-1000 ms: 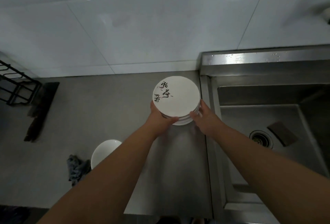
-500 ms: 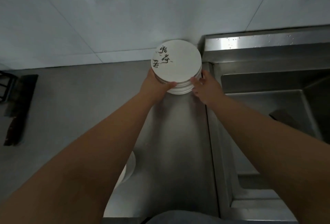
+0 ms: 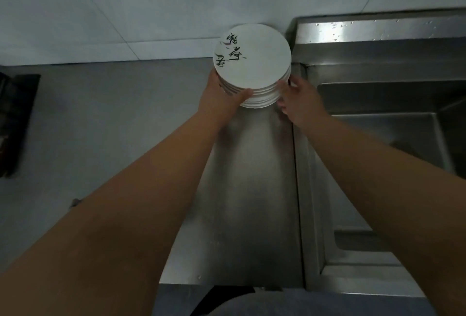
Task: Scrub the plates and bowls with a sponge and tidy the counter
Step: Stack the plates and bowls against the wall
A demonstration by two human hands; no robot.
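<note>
A stack of several white plates point(image 3: 254, 61), the top one marked with black brush characters, stands on the steel counter point(image 3: 242, 189) at the back, against the tiled wall and just left of the sink. My left hand point(image 3: 219, 96) grips the stack's left edge, thumb curled over the front rim. My right hand point(image 3: 297, 99) is at the stack's right side, fingertips against the rims of the lower plates. No sponge or bowl shows.
The steel sink point(image 3: 393, 124) fills the right side, its raised rim right beside the plates. A dark rack or board point(image 3: 15, 124) lies at the counter's far left. Grey counter point(image 3: 100, 114) stretches between it and the plates.
The plate stack moved away from me, from mid-counter to the back wall, both hands going with it. The view tilted down, so the white bowl and rag at lower left are out of sight.
</note>
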